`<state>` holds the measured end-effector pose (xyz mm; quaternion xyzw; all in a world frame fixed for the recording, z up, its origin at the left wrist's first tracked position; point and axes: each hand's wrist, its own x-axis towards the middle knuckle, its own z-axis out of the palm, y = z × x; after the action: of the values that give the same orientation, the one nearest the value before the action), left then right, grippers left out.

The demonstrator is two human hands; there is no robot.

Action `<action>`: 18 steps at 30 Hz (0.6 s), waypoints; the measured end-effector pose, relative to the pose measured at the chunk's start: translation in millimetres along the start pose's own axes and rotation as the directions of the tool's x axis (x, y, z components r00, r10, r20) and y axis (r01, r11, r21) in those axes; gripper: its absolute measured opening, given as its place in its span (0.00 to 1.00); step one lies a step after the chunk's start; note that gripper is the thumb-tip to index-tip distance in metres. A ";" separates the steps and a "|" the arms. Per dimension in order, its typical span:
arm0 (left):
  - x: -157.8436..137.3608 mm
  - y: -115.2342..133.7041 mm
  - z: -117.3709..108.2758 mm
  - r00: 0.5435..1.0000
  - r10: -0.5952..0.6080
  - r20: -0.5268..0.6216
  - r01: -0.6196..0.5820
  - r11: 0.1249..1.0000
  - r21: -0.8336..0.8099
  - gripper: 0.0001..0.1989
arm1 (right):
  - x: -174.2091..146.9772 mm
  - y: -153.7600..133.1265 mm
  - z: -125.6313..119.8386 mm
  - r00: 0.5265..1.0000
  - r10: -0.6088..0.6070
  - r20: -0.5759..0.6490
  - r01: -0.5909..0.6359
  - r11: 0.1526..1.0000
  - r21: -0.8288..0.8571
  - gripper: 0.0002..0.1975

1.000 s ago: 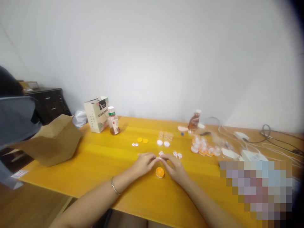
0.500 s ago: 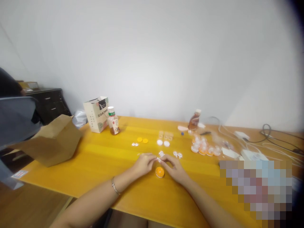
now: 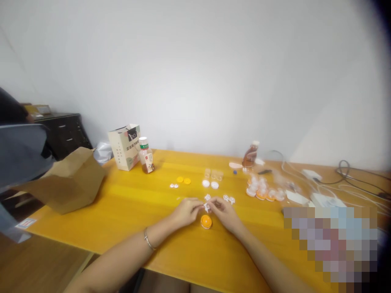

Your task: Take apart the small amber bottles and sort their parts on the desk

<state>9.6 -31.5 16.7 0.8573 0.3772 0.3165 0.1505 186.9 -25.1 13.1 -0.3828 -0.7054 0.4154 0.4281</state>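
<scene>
Between their fingertips, my left hand (image 3: pixel 187 212) and my right hand (image 3: pixel 223 212) pinch a small white openwork plastic piece (image 3: pixel 207 207). Its exact kind is too small to make out. Just below the hands, on the table, sits a round orange cup-like part (image 3: pixel 206 221) with a pale rim. A similar white openwork piece (image 3: pixel 207 197) lies right behind the fingers. To the right of it are two white wheel-shaped pieces (image 3: pixel 229 199). Farther back lie two white discs (image 3: pixel 210 184), and beyond them small clear cups (image 3: pixel 214 174).
Yellow discs (image 3: pixel 183 180) and small white pieces (image 3: pixel 174 186) lie left of centre. A capped bottle (image 3: pixel 146 156), a paper bag (image 3: pixel 124 148) and a brown paper container (image 3: pixel 76 179) stand left. Clustered orange-and-clear capsules (image 3: pixel 263 189), a brown bottle (image 3: pixel 250 154) and cables (image 3: pixel 345 171) are right.
The fingers of my right hand have lifted and shifted slightly, and more of the white openwork piece now shows between the hands. The objects on the table stay put.
</scene>
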 end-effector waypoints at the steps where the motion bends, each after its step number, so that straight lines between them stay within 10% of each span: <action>1: -0.1 -0.1 -0.1 1.000 -0.003 -0.001 0.003 1.000 -0.002 0.12 | 0.1 0.9 -0.1 1.000 0.006 0.002 -0.006 1.000 0.007 0.13; 18: 5.2 1.2 2.9 0.987 -0.161 -0.003 0.160 0.982 -0.101 0.17 | -1.8 -10.0 7.7 0.980 -0.054 -0.189 0.019 0.983 -0.184 0.08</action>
<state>14.8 -28.5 17.4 0.8136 0.4295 0.3265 0.2167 178.5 -32.4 19.5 -0.4455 -0.7024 0.3023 0.4655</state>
